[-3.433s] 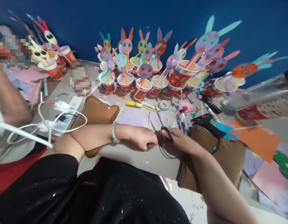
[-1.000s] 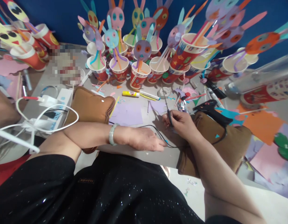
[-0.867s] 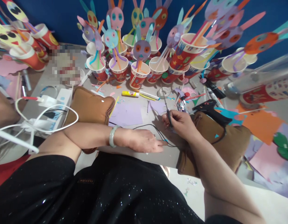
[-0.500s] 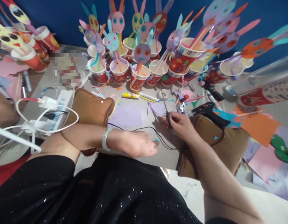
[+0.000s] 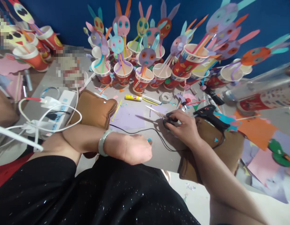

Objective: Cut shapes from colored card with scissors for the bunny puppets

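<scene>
My right hand (image 5: 183,126) grips a pair of scissors (image 5: 156,112) by the black handles, blades pointing left over the table and slightly apart. Closer to my body, my left hand (image 5: 133,149) is closed with its back toward me. A small blue piece (image 5: 149,139), perhaps paper, shows at its fingertips; most of the fingers are hidden. Under the scissors' tip lies a light purple paper sheet (image 5: 129,117). A thin black cable (image 5: 135,129) runs between the hands and that sheet.
Red paper cups (image 5: 142,82) with paper rabbit figures stand along the back. Brown cushions (image 5: 94,107) flank my arms. A black glue gun (image 5: 211,117) rests by the right one. A white power strip (image 5: 65,104) and cables lie left. A glue stick (image 5: 133,97) and tape roll (image 5: 165,97) lie mid-table.
My right hand has turned the scissors from pointing up and away to pointing left. My left hand has shifted slightly left with the small blue piece.
</scene>
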Motion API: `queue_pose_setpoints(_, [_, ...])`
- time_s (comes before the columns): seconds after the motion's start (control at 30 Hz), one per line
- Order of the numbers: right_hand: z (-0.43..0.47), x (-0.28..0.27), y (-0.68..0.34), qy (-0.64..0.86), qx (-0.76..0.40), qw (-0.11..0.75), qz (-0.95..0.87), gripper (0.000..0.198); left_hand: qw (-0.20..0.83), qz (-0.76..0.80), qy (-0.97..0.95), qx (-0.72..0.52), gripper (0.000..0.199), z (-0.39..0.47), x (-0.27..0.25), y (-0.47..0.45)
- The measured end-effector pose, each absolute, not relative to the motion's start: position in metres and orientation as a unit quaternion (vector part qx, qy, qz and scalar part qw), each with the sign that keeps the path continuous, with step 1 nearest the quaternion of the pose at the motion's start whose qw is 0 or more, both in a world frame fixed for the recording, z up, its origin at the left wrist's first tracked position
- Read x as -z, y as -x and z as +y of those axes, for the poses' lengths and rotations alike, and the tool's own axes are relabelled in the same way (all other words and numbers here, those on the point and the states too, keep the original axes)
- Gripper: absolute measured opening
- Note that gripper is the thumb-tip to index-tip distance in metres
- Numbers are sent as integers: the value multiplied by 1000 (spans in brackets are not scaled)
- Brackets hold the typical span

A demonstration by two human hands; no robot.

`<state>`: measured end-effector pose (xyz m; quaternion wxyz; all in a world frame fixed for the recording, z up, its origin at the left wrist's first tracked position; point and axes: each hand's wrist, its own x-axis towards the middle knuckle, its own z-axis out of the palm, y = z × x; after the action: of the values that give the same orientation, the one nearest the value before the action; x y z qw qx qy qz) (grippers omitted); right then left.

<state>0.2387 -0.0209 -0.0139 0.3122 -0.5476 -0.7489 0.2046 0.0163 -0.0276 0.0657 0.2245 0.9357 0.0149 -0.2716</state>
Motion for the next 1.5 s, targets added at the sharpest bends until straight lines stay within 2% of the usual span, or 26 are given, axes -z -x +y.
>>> queue_pose_setpoints(0.3, [7, 16, -241, 543, -154, 255, -785, 14, 225, 16, -942, 247, 27, -28, -62, -14])
queue_pose_setpoints(0.8, [27, 24, -256, 578, -107, 255, -767, 14, 229, 39, -945, 232, 22, -29, -58, -16])
queue_pose_setpoints(1.07, [34, 27, -249, 558, -128, 253, -780, 14, 213, 39, -944, 249, 29, -29, -63, -16])
queue_pose_setpoints(1.23, [38, 28, -246, 571, -104, 268, -769, 16, 224, 41, -949, 219, 21, -29, -56, -15])
queue_pose_setpoints(1.5, [50, 28, -241, 602, -87, 193, -770, 7, 208, 4, -966, 153, 8, -28, -48, -10])
